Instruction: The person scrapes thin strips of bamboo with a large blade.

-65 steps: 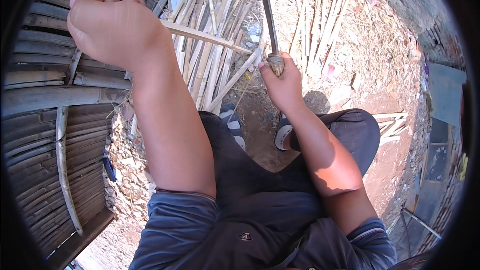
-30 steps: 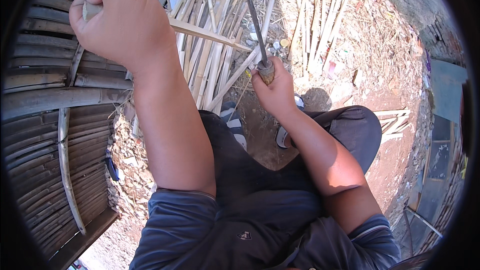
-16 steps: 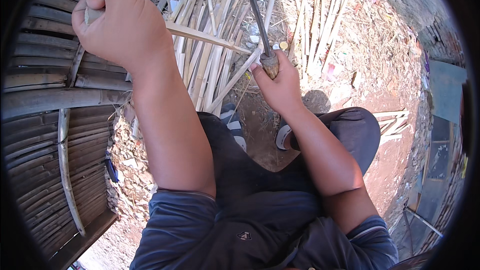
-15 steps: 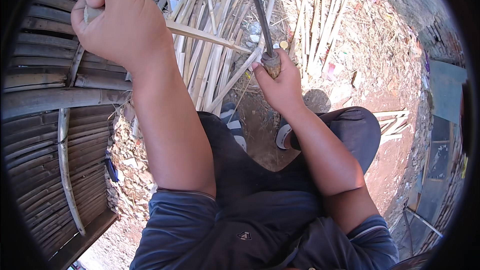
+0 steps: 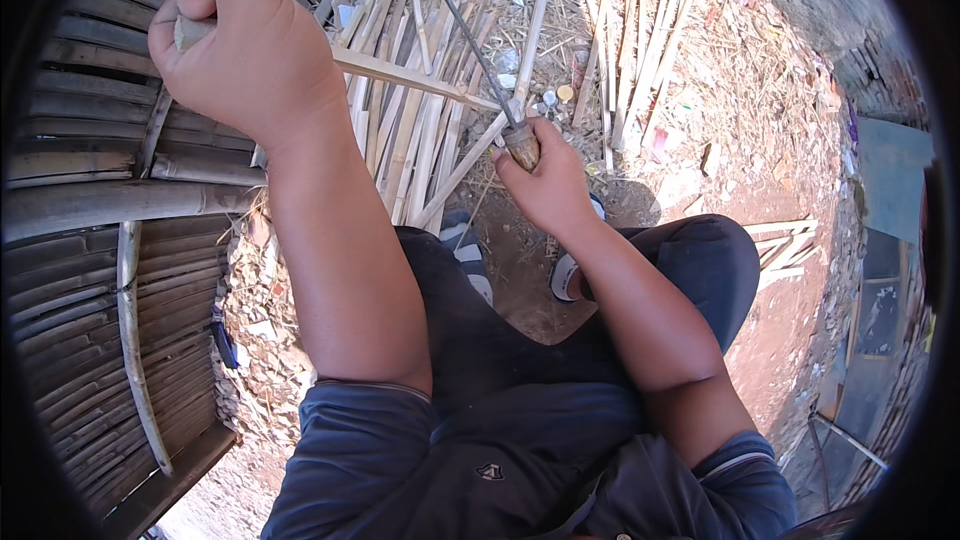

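My left hand point(image 5: 245, 65) is raised at the upper left, its fingers wrapped round a pale split bamboo strip point(image 5: 420, 80). One end of the strip pokes out between the curled fingers; the other slants right toward my right hand. Lower and near the centre, my right hand point(image 5: 555, 185) grips the round wooden handle of a long, narrow-bladed knife point(image 5: 522, 146). Its dark blade leans up and to the left, seen nearly edge-on. Near the handle, the blade passes close by the strip's far end; whether they touch I cannot tell.
Many split bamboo strips point(image 5: 400, 160) lie in a pile beyond my knees, with another bundle point(image 5: 650, 50) to its right. A slatted bamboo structure point(image 5: 80, 190) fills the left side. Shavings and litter cover the ground. Short strips point(image 5: 785, 245) lie beside my right knee.
The knife's blade has swung to the left, from nearly upright to a lean across the pile. My right hand has shifted slightly left and nearer to me. My left hand has barely moved.
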A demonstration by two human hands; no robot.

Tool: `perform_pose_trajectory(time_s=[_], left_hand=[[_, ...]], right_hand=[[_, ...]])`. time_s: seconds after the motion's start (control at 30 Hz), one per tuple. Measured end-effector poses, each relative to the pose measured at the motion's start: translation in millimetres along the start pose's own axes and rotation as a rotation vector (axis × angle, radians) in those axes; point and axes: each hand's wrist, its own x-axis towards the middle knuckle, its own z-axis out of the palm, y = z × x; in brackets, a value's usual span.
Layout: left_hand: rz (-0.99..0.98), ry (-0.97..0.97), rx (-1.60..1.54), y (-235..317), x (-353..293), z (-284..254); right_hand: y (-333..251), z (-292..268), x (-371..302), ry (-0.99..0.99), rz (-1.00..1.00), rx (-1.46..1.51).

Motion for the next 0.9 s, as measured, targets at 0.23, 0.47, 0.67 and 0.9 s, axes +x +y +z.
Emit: perform_pose_trajectory(time_s=[0.23, 0.47, 0.67, 0.9], left_hand=[[0.003, -0.012, 0.017, 1, -5, 8], [-0.004, -0.011, 0.045, -2, -5, 4], [0.028, -0.021, 0.030, 1, -4, 8], [0.016, -0.018, 0.035, 0, -3, 5]], right_hand=[[52, 24, -5, -0.068, 0.073, -0.187], [51, 25, -6, -0.195, 0.204, -0.121], [6, 0, -3, -0.009, 0.056, -0.023], [16, 10, -7, -0.021, 0.021, 0.030]])
